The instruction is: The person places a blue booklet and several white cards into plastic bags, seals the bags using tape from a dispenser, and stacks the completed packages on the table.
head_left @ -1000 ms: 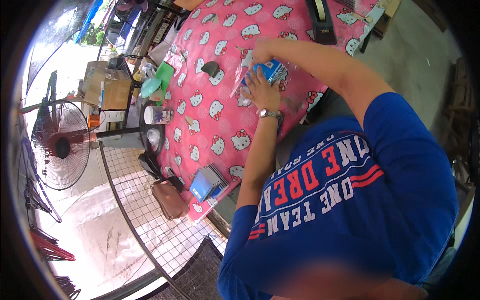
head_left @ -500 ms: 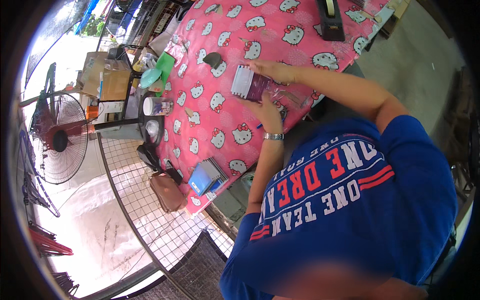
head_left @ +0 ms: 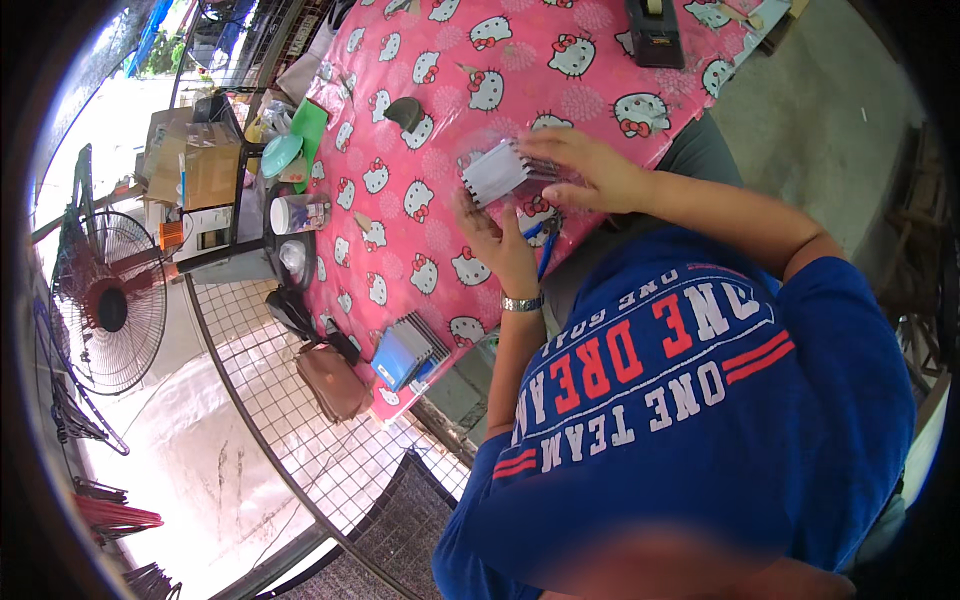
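Note:
A small spiral notebook with white pages and dark ring binding lies between my hands over the pink tablecloth. My right hand spreads its fingers over the binding side, thumb apart. At the notebook's near left corner is my left hand, its fingers stretched out and its thumb apart. A metal-banded watch is on that wrist. Part of the notebook under the right fingers is hidden. A blue object, too covered to name, shows beside the left hand at the table edge.
A blue-covered stack of spiral notebooks lies at the near left table corner, by a brown bag. A black tape dispenser stands far right. Farther left are a dark curved piece, a plastic jar and a fan.
The notebook's purple face is no longer seen; white pages show with the binding now on the right. Both hands have loosened and spread their fingers. More of the blue object shows.

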`<state>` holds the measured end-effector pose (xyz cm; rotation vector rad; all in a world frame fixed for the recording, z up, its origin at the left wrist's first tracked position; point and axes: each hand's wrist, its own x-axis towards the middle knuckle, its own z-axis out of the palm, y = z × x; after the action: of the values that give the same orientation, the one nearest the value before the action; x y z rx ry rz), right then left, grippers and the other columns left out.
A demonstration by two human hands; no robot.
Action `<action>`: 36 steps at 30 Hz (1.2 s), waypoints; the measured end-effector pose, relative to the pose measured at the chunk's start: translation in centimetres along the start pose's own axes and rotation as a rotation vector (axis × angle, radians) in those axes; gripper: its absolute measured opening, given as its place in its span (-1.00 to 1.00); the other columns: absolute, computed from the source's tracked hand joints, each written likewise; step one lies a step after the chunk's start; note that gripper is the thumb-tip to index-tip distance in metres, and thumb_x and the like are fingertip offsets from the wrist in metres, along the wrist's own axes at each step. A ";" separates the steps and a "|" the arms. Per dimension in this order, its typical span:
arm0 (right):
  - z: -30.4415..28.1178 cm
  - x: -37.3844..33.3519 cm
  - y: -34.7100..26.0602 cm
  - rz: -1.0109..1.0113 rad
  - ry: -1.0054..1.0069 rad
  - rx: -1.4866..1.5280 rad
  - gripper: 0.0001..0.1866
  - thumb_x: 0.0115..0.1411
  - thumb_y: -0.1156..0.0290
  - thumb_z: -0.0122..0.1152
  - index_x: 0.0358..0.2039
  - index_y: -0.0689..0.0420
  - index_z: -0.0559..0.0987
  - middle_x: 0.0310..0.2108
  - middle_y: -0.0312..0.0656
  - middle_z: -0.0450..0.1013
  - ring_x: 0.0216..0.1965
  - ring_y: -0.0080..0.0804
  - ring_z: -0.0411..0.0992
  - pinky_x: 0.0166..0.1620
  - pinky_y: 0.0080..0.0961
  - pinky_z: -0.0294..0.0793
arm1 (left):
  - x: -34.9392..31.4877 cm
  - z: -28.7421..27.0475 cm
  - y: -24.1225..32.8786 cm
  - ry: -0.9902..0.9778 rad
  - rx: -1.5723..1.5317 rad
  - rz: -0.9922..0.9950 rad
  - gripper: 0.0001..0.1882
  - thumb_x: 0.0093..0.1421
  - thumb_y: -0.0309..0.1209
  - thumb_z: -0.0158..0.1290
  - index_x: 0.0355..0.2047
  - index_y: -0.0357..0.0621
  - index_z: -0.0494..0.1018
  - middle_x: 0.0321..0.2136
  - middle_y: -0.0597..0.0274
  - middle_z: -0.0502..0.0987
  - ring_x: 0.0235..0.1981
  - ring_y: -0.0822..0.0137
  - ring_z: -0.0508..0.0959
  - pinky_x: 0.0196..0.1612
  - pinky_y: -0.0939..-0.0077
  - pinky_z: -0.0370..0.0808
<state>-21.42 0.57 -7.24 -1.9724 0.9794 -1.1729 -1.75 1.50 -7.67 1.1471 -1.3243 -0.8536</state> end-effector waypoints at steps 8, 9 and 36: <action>0.0 3.1 0.3 -0.193 -0.145 -0.221 -0.49 0.04 0.08 0.21 -0.03 0.06 0.46 0.12 -0.11 0.28 0.24 -0.10 0.11 0.30 -0.02 -0.13 | 1.2 -1.0 1.3 -0.176 0.543 0.216 -0.33 -0.06 -0.66 0.07 0.15 -0.19 0.26 0.17 -0.05 0.19 0.19 0.04 0.23 0.19 0.25 0.22; -0.2 3.5 0.0 -0.170 -0.181 -0.225 -0.51 0.03 0.05 0.22 -0.07 0.03 0.48 0.12 -0.11 0.27 0.25 -0.10 0.09 0.30 0.07 -0.18 | 1.4 -1.1 1.6 -0.205 0.649 0.268 -0.33 -0.12 -0.63 0.12 0.10 -0.11 0.34 0.15 -0.05 0.21 0.18 -0.04 0.24 0.17 0.19 0.24; -10.9 -1.9 9.8 0.455 1.184 0.477 -0.88 0.16 0.45 0.21 -0.40 0.22 0.49 -0.54 -0.31 0.37 -0.52 -0.57 0.34 -0.38 -0.68 0.43 | 0.7 0.1 2.6 -0.391 1.036 0.403 -0.32 0.02 -0.38 0.07 0.21 0.06 0.21 0.13 -0.24 0.17 0.21 -0.19 0.14 0.24 0.03 0.12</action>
<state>-34.58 -4.54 -11.57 -0.5067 1.3873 -2.0492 -2.15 1.54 -5.00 1.4187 -2.3567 -0.0267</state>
